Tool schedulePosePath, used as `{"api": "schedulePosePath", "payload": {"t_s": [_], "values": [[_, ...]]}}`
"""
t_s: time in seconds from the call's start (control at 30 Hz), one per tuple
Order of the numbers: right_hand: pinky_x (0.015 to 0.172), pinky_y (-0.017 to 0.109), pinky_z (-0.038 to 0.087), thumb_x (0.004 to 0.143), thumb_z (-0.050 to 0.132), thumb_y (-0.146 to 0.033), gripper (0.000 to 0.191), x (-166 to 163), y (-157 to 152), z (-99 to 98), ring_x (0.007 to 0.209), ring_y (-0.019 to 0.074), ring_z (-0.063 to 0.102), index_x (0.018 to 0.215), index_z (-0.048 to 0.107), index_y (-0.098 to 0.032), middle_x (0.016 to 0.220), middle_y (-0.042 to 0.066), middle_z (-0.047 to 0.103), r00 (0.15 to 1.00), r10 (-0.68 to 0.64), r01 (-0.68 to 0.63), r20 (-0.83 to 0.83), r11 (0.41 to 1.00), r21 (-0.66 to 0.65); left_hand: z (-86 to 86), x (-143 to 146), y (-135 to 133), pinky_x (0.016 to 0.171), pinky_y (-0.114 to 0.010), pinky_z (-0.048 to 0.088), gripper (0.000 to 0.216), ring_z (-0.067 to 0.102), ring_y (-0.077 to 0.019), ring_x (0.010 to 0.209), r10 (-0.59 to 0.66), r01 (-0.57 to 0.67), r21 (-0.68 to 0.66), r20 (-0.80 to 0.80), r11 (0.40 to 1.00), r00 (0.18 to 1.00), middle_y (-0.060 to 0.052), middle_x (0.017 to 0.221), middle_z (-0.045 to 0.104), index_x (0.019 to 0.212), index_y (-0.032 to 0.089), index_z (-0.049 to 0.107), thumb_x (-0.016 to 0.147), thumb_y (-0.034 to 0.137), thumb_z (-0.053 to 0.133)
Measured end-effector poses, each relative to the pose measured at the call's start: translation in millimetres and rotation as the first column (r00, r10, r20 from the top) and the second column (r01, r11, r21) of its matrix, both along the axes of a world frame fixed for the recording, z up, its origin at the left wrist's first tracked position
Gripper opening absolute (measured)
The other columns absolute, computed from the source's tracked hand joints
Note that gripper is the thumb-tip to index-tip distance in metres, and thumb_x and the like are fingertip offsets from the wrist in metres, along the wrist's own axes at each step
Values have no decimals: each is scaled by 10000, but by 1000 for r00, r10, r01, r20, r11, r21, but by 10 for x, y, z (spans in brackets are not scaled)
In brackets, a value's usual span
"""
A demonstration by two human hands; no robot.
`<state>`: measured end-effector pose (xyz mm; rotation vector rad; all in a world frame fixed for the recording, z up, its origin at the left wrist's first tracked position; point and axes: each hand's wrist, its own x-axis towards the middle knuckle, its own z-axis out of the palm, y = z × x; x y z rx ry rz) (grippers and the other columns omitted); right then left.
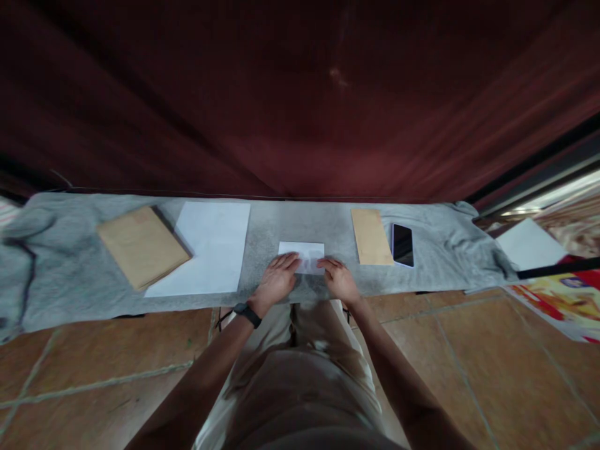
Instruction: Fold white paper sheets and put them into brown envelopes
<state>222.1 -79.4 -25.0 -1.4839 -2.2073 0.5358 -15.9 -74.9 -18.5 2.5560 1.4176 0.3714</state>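
Observation:
A small folded sheet of white paper (309, 253) lies on the grey cloth in front of me. My left hand (277, 278) rests on its lower left part, palm down with fingers stretched out flat. At the paper's right edge is my right hand (340, 281), its fingers bent and closed at the edge, the fingertips touching the sheet. Part of the paper's near edge is hidden by the hands. To the right lies a single tan envelope (372, 237). On the left, a larger blank white sheet (213, 250) is partly covered by a stack of brown envelopes (143, 247).
The narrow table is covered by a grey cloth (300, 219). A phone (402, 245) lies beside the tan envelope. Dark red fabric (300, 125) hangs along the far edge. At the far right are a white sheet (531, 245) and a colourful printed box (562, 300).

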Motion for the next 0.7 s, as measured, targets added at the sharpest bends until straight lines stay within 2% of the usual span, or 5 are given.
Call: {"api": "schedulePosePath", "payload": {"t_s": [0.13,0.23,0.33,0.5,0.7], "values": [[1057,363,514,963,443,-96,386,-126,79,13,1143,214,669,1226,696,-220,1222,73,732,997,-74,75,12,997,-15,72,35,-17,1221,-434,374,490,500,-259,1433,17,-18,-18,-28,1000,999,-104,1526,569,1404,188,618,919,196,545],[1124,387,472,1001,429,-136,389,-252,98,-33,1241,221,630,1300,671,-197,1324,89,699,997,-77,77,-5,995,58,84,85,-9,1199,-452,389,435,532,-266,1402,65,-65,-16,-35,998,997,-118,1487,604,1399,179,622,995,252,478],[1209,397,392,1030,414,-166,418,-354,101,-84,1367,210,558,1387,631,-176,1446,102,633,998,-64,62,13,992,107,62,144,30,1164,-462,414,444,549,-273,1380,83,-84,-13,-45,996,996,-130,1497,594,1417,165,606,1029,220,397],[1263,451,306,1058,390,-223,481,-456,103,-134,1483,218,447,1519,520,-168,1564,117,525,992,-54,44,114,995,89,25,263,127,1126,-471,436,487,528,-297,1386,120,-121,-8,-74,993,990,-143,1540,549,1460,139,568,1023,191,360],[1279,486,254,1076,338,-248,512,-516,103,-172,1543,238,352,1562,453,-138,1625,120,433,982,-83,70,172,994,79,-29,351,192,1221,-470,342,524,376,-294,1517,137,-137,0,-61,991,989,-157,1592,485,1491,85,522,1005,198,360]]}}
